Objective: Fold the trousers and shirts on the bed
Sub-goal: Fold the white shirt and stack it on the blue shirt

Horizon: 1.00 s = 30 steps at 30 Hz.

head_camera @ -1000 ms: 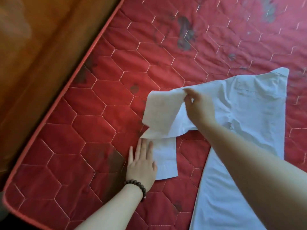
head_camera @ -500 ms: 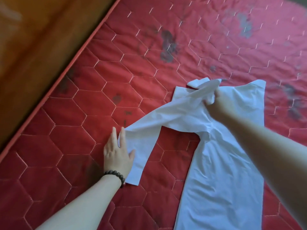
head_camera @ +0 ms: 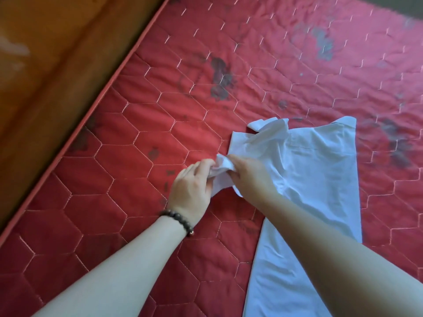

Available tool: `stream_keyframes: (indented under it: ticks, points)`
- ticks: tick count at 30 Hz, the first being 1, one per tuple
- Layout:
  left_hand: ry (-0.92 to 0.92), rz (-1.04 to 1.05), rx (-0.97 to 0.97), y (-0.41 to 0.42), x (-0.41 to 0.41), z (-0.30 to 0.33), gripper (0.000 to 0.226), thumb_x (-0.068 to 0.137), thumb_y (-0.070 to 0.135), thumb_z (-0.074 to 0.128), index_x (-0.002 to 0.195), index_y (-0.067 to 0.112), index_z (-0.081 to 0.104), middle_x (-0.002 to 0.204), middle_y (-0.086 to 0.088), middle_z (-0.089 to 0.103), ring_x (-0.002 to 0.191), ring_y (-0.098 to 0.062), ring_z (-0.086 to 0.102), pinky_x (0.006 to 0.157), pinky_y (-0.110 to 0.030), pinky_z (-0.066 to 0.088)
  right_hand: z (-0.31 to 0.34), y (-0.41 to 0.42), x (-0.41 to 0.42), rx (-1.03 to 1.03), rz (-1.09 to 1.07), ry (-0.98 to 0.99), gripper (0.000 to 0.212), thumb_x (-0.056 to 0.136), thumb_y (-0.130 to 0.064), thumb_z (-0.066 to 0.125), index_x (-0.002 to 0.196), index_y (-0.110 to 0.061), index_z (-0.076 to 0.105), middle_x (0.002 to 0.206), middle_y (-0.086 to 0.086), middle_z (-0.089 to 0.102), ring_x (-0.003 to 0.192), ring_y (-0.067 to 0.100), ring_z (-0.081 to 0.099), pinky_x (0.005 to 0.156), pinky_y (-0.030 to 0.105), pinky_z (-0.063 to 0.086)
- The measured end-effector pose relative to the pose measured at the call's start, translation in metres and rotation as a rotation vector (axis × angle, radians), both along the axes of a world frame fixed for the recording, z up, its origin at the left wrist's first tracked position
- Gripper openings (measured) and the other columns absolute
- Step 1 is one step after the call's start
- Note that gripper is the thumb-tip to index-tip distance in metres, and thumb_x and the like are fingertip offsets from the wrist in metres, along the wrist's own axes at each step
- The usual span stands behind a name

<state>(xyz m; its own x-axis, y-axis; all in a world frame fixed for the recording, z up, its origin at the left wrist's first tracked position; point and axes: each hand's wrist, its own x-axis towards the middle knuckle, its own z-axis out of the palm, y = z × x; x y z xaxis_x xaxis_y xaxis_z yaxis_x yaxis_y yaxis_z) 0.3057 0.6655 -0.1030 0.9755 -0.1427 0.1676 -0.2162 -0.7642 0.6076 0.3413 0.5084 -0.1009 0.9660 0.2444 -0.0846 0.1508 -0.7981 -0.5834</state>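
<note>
No readable text, label, brand, number or sign anywhere in view.

My left hand [head_camera: 191,187] and right hand [head_camera: 250,177] both grip the white shirt's [head_camera: 320,170] bunched sleeve [head_camera: 223,171] on the red bed [head_camera: 137,156].
</note>
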Motion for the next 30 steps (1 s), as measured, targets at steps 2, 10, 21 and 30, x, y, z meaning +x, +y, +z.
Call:
stream_keyframes:
  ticks: [2, 10, 21, 30]
  points:
    - [0.038, 0.016, 0.017, -0.006, 0.014, 0.007, 0.039, 0.082, 0.005, 0.069, 0.119, 0.003, 0.059, 0.110, -0.011, 0.067, 0.103, -0.030, 0.063, 0.091, -0.038, 0.047, 0.019, -0.029, 0.007, 0.013, -0.199, -0.071, 0.024, 0.091, -0.019, 0.049, 0.098, -0.002, 0.064, 0.085, 0.013, 0.065, 0.080, 0.032, 0.059, 0.064, 0.036, 0.037]
    - [0.222, -0.146, 0.216, -0.066, 0.061, -0.015, 0.076, 0.094, 0.034, 0.056, 0.153, 0.010, 0.015, 0.161, -0.006, 0.016, 0.148, -0.017, 0.013, 0.118, -0.028, 0.009, 0.044, -0.183, 0.000, -0.132, -0.802, -0.204, 0.024, 0.090, -0.024, 0.042, 0.086, -0.003, 0.051, 0.079, 0.027, 0.060, 0.074, 0.045, 0.054, 0.061, 0.034, 0.020]
    - [0.218, -0.045, -0.033, -0.126, 0.111, -0.045, 0.015, 0.090, 0.012, 0.056, 0.101, 0.008, 0.065, 0.099, -0.009, 0.060, 0.096, -0.031, 0.056, 0.080, -0.038, 0.042, -0.019, -0.152, -0.016, -0.197, -0.456, -0.084, 0.068, 0.085, -0.018, 0.070, 0.142, 0.002, 0.038, 0.147, 0.022, 0.039, 0.139, 0.035, 0.034, 0.113, 0.050, 0.029]
    - [0.082, -0.160, -0.082, -0.064, 0.055, -0.032, 0.009, 0.082, 0.003, 0.064, 0.074, 0.003, 0.060, 0.070, -0.006, 0.058, 0.071, -0.025, 0.055, 0.066, -0.039, 0.046, -0.007, -0.058, 0.038, 0.184, -0.515, 0.180, 0.034, 0.089, -0.027, 0.064, 0.120, -0.014, 0.060, 0.108, 0.000, 0.066, 0.102, 0.017, 0.062, 0.084, 0.027, 0.045]
